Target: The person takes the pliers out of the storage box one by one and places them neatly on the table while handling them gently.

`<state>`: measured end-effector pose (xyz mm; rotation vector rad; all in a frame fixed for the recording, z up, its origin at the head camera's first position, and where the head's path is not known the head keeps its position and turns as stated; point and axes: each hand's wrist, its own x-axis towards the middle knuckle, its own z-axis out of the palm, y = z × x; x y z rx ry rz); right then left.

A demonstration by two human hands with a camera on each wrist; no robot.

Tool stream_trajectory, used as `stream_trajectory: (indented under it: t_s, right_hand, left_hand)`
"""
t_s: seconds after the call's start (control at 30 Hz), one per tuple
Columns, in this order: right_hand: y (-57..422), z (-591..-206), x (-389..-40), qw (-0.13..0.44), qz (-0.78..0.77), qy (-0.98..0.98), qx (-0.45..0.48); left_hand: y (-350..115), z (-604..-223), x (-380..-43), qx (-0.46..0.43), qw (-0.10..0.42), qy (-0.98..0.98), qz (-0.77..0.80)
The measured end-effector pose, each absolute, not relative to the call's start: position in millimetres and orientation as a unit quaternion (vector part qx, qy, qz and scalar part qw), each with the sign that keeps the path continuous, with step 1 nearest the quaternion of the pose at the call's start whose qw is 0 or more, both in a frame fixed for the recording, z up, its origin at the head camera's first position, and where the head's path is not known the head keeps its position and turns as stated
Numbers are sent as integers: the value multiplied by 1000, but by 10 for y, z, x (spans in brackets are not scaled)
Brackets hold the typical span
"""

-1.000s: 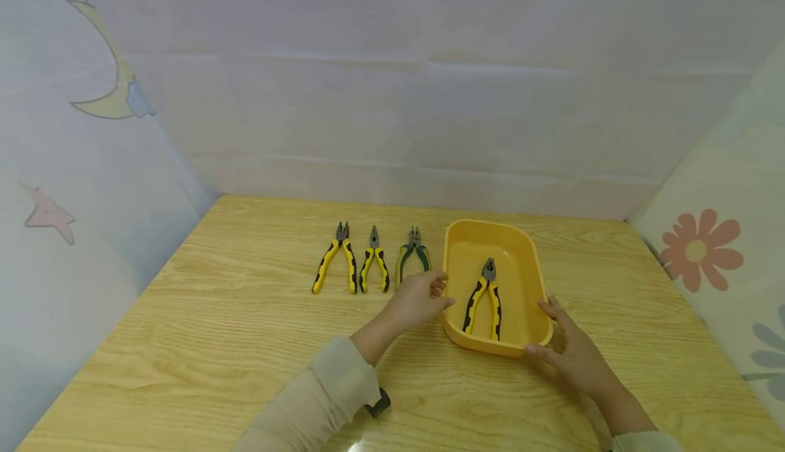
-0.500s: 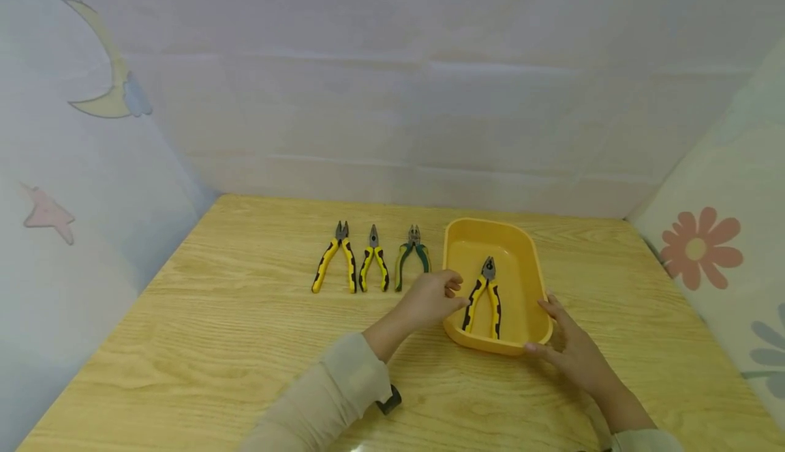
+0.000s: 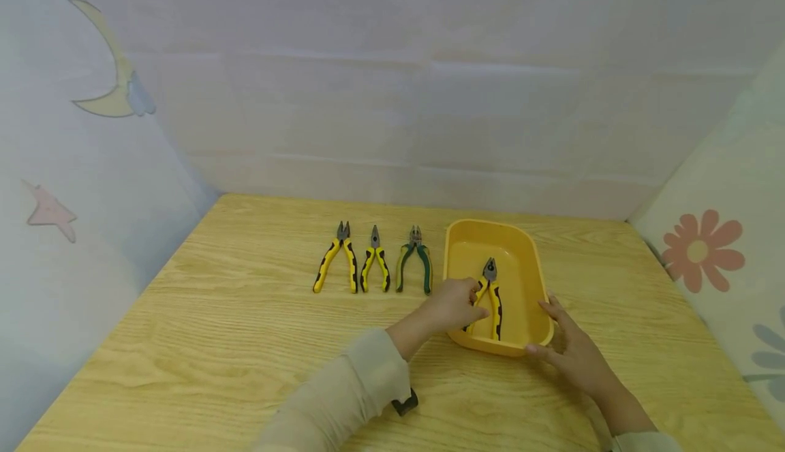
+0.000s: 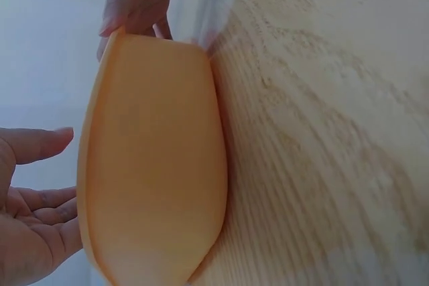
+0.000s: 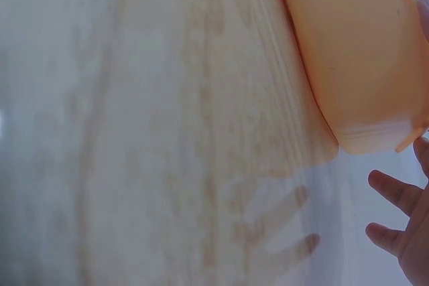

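My left hand reaches over the left rim of a yellow tray. Its fingertips are at the left handle of the combination pliers lying inside, hiding part of that handle. In the left wrist view, thumb and fingers stand apart with nothing visible between them. My right hand holds the tray's near right corner, thumb on the front side and a finger on the right rim. Other fingers spread straight in the right wrist view.
Left of the tray, pliers lie in a row on the wooden table: large yellow-black pliers, smaller yellow-black pliers and green-handled pliers. Printed cloth closes the back and sides.
My left hand has moved right, from beside the tray's left rim to over the pliers inside. The right hand and the tray have stayed in place.
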<state>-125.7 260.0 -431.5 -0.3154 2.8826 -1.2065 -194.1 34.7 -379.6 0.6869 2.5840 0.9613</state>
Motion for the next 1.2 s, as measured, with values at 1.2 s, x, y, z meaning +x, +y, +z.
stream_trajectory:
  t_s: [1.2]
  right_hand:
    - [2607, -4318, -1265, 3, -379, 920, -98]
  left_hand:
    - [764, -4004, -2087, 189, 165, 959, 128]
